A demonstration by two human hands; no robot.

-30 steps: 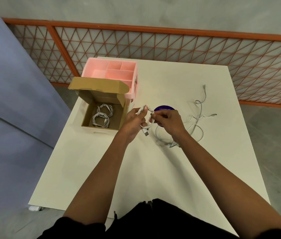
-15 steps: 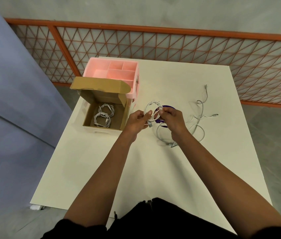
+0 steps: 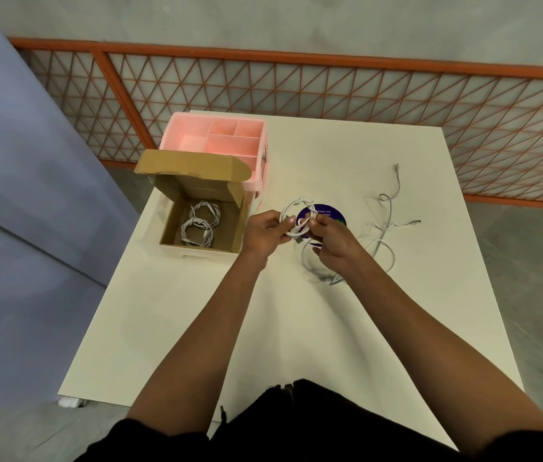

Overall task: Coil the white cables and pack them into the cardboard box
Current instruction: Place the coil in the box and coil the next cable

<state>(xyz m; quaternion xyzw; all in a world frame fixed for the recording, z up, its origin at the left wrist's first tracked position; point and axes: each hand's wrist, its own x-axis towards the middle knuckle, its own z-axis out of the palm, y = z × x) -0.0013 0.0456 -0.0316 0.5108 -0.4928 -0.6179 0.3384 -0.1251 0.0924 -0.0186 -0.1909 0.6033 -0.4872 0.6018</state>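
Above the middle of the white table [image 3: 197, 328], my left hand [image 3: 265, 233] and my right hand [image 3: 333, 243] both pinch a partly coiled white cable [image 3: 291, 208]. Its loop stands up between my fingers and its loose end trails down to the table under my right hand. The open cardboard box [image 3: 202, 225] sits to the left with two coiled white cables [image 3: 198, 223] inside. More loose white cables [image 3: 386, 225] lie spread on the table to the right.
A pink plastic organiser [image 3: 220, 141] with compartments stands right behind the box. A round purple sticker [image 3: 326, 215] lies on the table under my hands. An orange lattice railing [image 3: 296, 91] runs beyond the far edge. A grey-blue panel [image 3: 13, 195] stands left.
The coil between my hands has grown into a wider loop, and my hands have turned it while drawing in more of the trailing cable.
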